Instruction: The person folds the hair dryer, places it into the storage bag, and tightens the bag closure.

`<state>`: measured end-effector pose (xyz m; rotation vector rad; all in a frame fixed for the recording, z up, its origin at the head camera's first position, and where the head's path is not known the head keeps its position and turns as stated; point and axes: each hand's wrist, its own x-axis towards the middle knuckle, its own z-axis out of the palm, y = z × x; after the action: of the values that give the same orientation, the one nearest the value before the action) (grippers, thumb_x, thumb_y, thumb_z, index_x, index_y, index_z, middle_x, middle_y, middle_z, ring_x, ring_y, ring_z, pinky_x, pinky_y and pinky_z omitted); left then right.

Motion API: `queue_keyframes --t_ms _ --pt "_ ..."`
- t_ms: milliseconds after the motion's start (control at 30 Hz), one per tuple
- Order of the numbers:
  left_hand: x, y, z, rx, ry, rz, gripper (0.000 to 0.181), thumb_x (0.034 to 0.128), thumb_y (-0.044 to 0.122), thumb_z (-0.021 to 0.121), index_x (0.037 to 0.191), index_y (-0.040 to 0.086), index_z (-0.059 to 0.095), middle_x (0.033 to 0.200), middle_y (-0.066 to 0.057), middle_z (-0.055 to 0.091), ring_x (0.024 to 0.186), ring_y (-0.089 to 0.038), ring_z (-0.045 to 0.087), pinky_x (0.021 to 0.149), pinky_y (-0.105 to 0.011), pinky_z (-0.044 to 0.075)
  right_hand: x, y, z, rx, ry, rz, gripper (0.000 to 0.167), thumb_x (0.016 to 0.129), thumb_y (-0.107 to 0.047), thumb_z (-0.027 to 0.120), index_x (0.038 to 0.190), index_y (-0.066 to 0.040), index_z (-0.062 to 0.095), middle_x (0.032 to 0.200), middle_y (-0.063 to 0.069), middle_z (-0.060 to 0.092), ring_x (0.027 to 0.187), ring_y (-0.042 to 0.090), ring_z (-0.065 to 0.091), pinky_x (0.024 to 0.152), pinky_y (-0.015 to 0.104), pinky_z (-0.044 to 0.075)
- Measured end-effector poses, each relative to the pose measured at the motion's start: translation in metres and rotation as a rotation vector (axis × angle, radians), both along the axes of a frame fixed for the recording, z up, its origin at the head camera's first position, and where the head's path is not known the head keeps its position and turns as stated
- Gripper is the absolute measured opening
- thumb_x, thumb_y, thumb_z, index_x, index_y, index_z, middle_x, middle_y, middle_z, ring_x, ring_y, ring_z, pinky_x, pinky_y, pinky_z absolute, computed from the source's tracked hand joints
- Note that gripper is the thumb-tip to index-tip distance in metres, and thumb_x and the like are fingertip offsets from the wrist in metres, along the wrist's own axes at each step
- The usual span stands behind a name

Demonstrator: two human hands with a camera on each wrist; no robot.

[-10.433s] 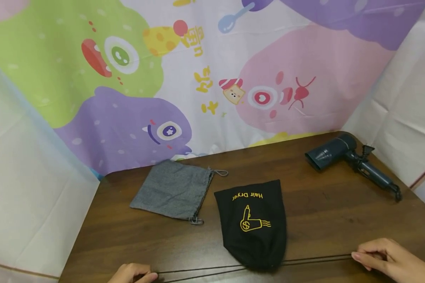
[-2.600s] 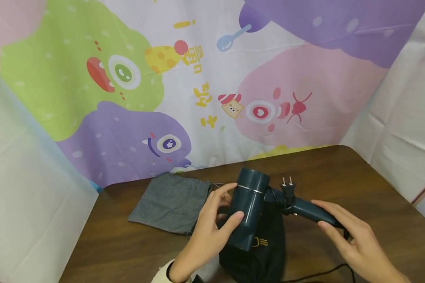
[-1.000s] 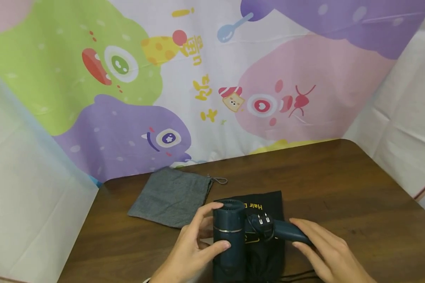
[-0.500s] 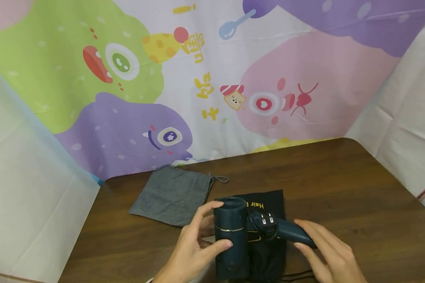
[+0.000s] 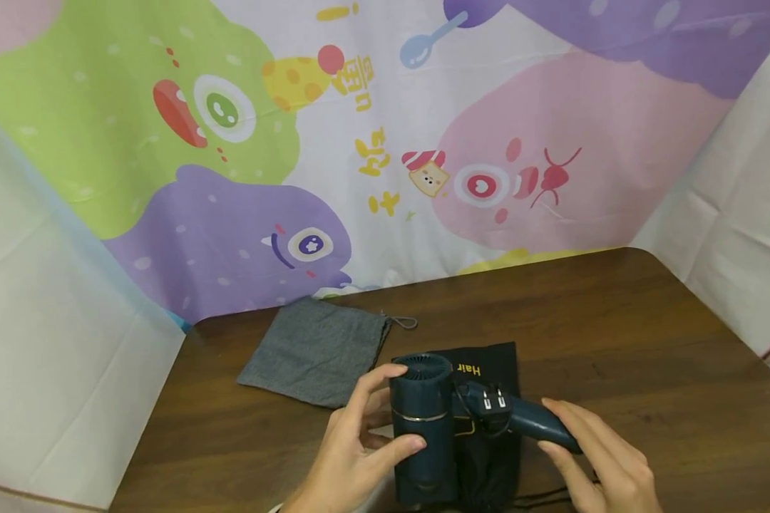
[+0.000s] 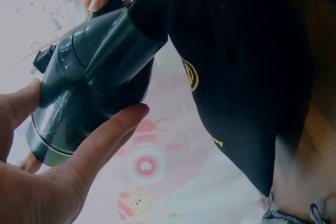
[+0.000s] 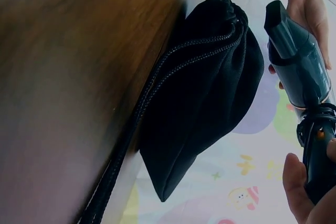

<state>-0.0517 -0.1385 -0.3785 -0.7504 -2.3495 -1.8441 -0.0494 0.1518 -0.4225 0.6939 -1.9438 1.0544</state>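
A dark teal hair dryer (image 5: 423,420) is held above the table in both hands, its round grille facing up in the head view. My left hand (image 5: 353,442) grips its barrel between fingers and thumb. My right hand (image 5: 599,456) pinches the handle (image 5: 545,424) near its end. The cord is wound round the handle, and the plug (image 5: 495,402) shows its two prongs. Under the dryer lies a black drawstring pouch (image 5: 497,363) with yellow print, partly hidden. Its neck looks gathered in the right wrist view, where long cords (image 7: 152,85) trail from it.
A grey cloth drawstring bag (image 5: 317,353) lies flat to the left of the black pouch. The brown wooden table (image 5: 648,342) meets a printed cloth backdrop (image 5: 372,142) behind, with pale cloth walls on both sides.
Earlier, both hands stretched the black pouch's cords while the dryer lay at the back right. Since then they have taken the dryer and turned its grille upward. In the last second little has changed.
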Motion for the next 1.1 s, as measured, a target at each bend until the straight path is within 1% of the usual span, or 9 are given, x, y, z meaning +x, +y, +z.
queue_keyframes --t_ms 233,400,500,600,667,733,900,1033,1100 --pt "0.003 0.007 0.000 0.033 -0.008 0.020 0.068 0.0904 0.006 0.072 0.146 0.019 0.036 0.121 -0.016 0.067 0.096 -0.023 0.072 0.062 -0.034 0.059 0.003 0.002 -0.005 -0.045 -0.037 -0.034 0.044 0.092 -0.031 0.073 0.115 0.006 0.070 0.105 0.018 0.071 0.099 0.002 0.065 0.081 0.010 0.049" --pt "0.009 0.018 -0.005 0.181 -0.086 0.020 0.068 0.0913 0.001 0.070 0.145 0.015 0.031 0.124 -0.023 0.064 0.095 -0.026 0.073 0.064 -0.038 0.060 0.008 -0.003 -0.006 -0.083 -0.087 -0.073 0.041 0.087 -0.023 0.079 0.116 0.005 0.070 0.104 0.019 0.072 0.098 -0.003 0.065 0.074 0.010 0.051" --pt "0.010 0.020 -0.005 0.212 -0.161 0.048 0.067 0.0913 0.002 0.071 0.143 0.017 0.030 0.124 -0.024 0.063 0.093 -0.026 0.073 0.066 -0.038 0.060 0.010 -0.005 -0.006 -0.066 -0.126 -0.088 0.042 0.083 -0.020 0.083 0.118 0.001 0.071 0.104 0.016 0.072 0.094 -0.005 0.065 0.069 0.011 0.052" --pt "0.011 0.017 -0.002 0.158 -0.228 0.087 0.068 0.0908 0.006 0.073 0.142 0.022 0.032 0.121 -0.020 0.065 0.089 -0.022 0.074 0.065 -0.035 0.060 0.010 -0.005 -0.005 -0.040 -0.171 -0.084 0.049 0.074 -0.007 0.088 0.120 -0.003 0.071 0.105 0.012 0.073 0.090 -0.005 0.066 0.068 0.011 0.052" --pt "0.010 0.014 -0.001 0.098 -0.233 0.092 0.068 0.0910 0.009 0.073 0.142 0.024 0.032 0.119 -0.019 0.067 0.089 -0.020 0.074 0.063 -0.034 0.059 0.010 -0.005 -0.005 -0.023 -0.199 -0.079 0.057 0.066 0.002 0.089 0.120 -0.005 0.071 0.106 0.010 0.072 0.087 -0.001 0.067 0.067 0.011 0.052" --pt "0.009 0.011 0.001 0.038 -0.204 0.083 0.069 0.0916 0.011 0.073 0.145 0.025 0.031 0.119 -0.016 0.067 0.089 -0.019 0.074 0.062 -0.033 0.059 0.012 -0.005 -0.003 0.002 -0.259 -0.087 0.062 0.065 0.004 0.089 0.122 -0.011 0.070 0.107 0.004 0.072 0.084 0.001 0.068 0.068 0.011 0.051" --pt "0.006 0.006 0.006 -0.061 -0.157 0.045 0.073 0.0934 0.017 0.072 0.152 0.031 0.031 0.125 -0.007 0.065 0.099 -0.022 0.071 0.064 -0.031 0.059 0.014 -0.003 0.000 0.079 -0.407 -0.081 0.062 0.074 -0.004 0.087 0.129 -0.022 0.064 0.112 -0.005 0.067 0.080 0.004 0.065 0.062 0.015 0.049" --pt "0.005 0.003 0.009 -0.099 -0.176 0.024 0.068 0.0943 0.021 0.070 0.150 0.035 0.035 0.129 -0.003 0.062 0.107 -0.026 0.069 0.068 -0.029 0.059 0.013 0.000 -0.002 0.150 -0.479 -0.017 0.060 0.083 -0.009 0.081 0.135 -0.026 0.059 0.117 -0.006 0.066 0.082 0.004 0.063 0.058 0.022 0.049" --pt "0.004 0.002 0.009 -0.109 -0.172 0.006 0.065 0.0956 0.021 0.069 0.150 0.035 0.035 0.130 -0.003 0.062 0.109 -0.026 0.068 0.070 -0.029 0.058 0.012 0.001 -0.004 0.171 -0.491 0.024 0.059 0.085 -0.009 0.079 0.138 -0.025 0.057 0.119 -0.003 0.067 0.085 0.004 0.064 0.058 0.023 0.050"
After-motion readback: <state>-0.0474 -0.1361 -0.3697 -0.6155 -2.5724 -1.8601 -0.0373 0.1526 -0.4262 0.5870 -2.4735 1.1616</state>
